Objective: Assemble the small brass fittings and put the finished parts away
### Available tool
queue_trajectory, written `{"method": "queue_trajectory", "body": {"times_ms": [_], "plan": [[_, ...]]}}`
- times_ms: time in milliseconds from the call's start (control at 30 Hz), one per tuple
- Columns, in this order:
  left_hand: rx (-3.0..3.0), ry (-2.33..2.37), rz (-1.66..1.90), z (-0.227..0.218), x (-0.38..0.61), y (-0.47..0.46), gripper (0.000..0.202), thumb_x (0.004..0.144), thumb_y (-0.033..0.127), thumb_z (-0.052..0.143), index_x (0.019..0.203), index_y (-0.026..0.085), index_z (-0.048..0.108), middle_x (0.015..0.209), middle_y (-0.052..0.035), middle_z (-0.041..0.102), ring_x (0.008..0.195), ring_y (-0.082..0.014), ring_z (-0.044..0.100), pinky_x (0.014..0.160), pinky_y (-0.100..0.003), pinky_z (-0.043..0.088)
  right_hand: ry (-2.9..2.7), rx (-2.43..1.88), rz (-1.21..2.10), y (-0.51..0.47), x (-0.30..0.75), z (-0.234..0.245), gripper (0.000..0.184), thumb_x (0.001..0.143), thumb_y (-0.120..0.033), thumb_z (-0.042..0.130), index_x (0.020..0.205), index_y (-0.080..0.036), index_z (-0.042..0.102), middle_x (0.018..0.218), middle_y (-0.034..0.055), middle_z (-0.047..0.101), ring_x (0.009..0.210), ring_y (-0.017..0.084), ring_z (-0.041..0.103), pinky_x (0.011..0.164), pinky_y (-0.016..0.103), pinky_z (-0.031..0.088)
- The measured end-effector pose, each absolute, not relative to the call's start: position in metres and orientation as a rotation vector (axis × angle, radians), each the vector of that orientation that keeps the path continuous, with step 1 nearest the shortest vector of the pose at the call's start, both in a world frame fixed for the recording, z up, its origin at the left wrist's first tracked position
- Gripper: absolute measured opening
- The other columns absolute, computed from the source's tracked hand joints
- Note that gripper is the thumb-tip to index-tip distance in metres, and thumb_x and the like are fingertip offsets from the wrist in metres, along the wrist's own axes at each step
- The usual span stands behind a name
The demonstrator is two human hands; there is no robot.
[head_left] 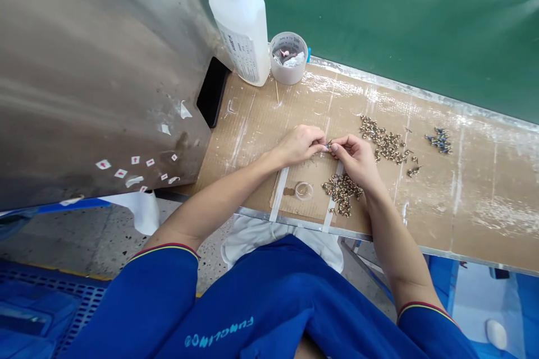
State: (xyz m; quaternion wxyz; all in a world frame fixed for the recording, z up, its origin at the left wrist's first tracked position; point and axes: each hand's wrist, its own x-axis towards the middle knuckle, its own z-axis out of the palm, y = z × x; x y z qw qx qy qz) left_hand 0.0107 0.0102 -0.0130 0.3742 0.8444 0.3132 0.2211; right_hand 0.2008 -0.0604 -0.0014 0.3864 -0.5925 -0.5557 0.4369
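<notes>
Metal pieces (385, 143) lie heaped on my long cardboard-covered table (429, 196), the largest heap just beyond my right hand. A white bottle (242, 28) with a blue cap stands at the far left. My left hand (297, 145) and right hand (360, 161) meet, thumb and fingertips pinched together on each. Nearer me sits a second heap (343, 193); farther right, a smaller bluish heap (440, 140). A clear cup (304, 191) rests near my body. Between my fingertips is one tiny piece (328, 145), mostly hidden.
</notes>
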Motion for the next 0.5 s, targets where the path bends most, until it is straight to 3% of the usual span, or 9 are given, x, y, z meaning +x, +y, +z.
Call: {"method": "queue_trajectory", "body": {"times_ms": [233, 500], "plan": [[2.007, 0.761, 0.661, -0.0136, 0.01, 0.0099, 0.018, 0.088, 0.02, 0.071, 0.072, 0.015, 0.065, 0.07, 0.0006, 0.063, 0.064, -0.0123, 0.054, 0.066, -0.026, 0.04, -1.304, -1.475, 1.101, -0.0619, 0.1924, -0.0085, 0.036, 0.083, -0.056, 0.076, 0.084, -0.021, 0.067, 0.074, 0.0021, 0.068, 0.063, 0.014, 0.06, 0.061, 0.03, 0.052], [2.02, 0.663, 0.6, -0.0156, 0.0077, 0.0134, 0.017, 0.087, 0.019, 0.066, 0.07, 0.015, 0.064, 0.07, -0.0005, 0.063, 0.068, -0.014, 0.055, 0.067, -0.027, 0.039, -1.475, -1.431, 1.133, -0.0627, 0.1972, -0.0041, 0.025, 0.09, -0.045, 0.07, 0.083, -0.021, 0.064, 0.076, 0.0021, 0.066, 0.065, 0.014, 0.058, 0.062, 0.03, 0.05]]}}
